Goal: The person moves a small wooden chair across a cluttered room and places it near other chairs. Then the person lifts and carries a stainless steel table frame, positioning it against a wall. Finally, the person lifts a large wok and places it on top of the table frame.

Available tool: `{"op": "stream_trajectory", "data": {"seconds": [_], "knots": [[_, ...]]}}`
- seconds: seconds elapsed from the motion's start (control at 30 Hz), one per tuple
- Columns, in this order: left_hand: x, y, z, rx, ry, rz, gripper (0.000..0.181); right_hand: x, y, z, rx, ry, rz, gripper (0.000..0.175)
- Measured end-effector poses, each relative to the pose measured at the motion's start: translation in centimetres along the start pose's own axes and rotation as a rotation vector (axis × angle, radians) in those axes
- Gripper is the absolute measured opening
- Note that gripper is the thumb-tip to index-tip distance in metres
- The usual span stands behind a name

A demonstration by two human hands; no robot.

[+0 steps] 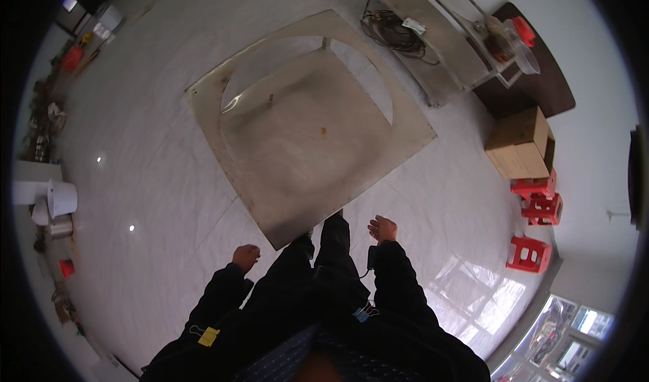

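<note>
A square metal stand (411, 137) with a large round opening in its top and a stained lower shelf (304, 143) stands on the floor before me, one corner close to my legs. My left hand (246, 258) hangs to the left of that near corner, touching nothing; its fingers are loosely curled and I cannot tell whether they are closed. My right hand (383, 229) hangs to the right of my legs, apart from the stand, its fingers bent but spread, with nothing in it. A yellow binder clip (208, 337) and a blue binder clip (363, 314) are on my dark clothing.
At the upper right stands a metal rack (451, 57) with coiled cable (390, 32). Near the right wall are a brown board (550, 88), a cardboard box (517, 151) and red plastic stools (530, 254). A white bucket (63, 198) and a red container (67, 268) are at the left.
</note>
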State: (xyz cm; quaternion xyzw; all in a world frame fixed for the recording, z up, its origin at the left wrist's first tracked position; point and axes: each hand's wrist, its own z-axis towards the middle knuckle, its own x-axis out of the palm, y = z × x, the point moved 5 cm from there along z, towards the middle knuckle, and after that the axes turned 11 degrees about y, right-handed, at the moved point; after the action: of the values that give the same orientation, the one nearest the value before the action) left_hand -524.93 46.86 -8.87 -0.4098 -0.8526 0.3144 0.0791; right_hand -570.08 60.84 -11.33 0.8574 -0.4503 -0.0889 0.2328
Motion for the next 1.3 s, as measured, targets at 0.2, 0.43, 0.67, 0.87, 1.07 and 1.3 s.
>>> {"op": "stream_trajectory", "data": {"seconds": [0.2,0.43,0.67,0.87,1.07,1.3], "knots": [[0.9,6.6,-4.8,-0.185,-0.123,0.059,0.024,0.0,0.2,13.8,-0.184,0.152,-0.358,0.085],[9.9,-0.4,-6.7,-0.138,-0.066,-0.113,0.026,7.3,6.4,8.9,-0.03,0.286,0.397,0.065],[13.1,-7.9,-4.1,-0.106,-0.157,-0.097,0.031,7.4,7.1,10.3,-0.034,0.217,0.372,0.055],[13.7,-5.4,-4.5,-0.218,-0.24,-0.325,0.029,7.3,7.9,10.6,-0.064,0.152,0.385,0.045],[15.0,-2.3,-5.7,-0.273,-0.313,-0.454,0.027,8.7,9.1,9.3,-0.022,0.318,0.407,0.057],[12.2,-8.0,-4.6,-0.363,-0.708,-0.168,0.067,13.5,14.4,5.0,0.059,0.43,0.367,0.063]]}}
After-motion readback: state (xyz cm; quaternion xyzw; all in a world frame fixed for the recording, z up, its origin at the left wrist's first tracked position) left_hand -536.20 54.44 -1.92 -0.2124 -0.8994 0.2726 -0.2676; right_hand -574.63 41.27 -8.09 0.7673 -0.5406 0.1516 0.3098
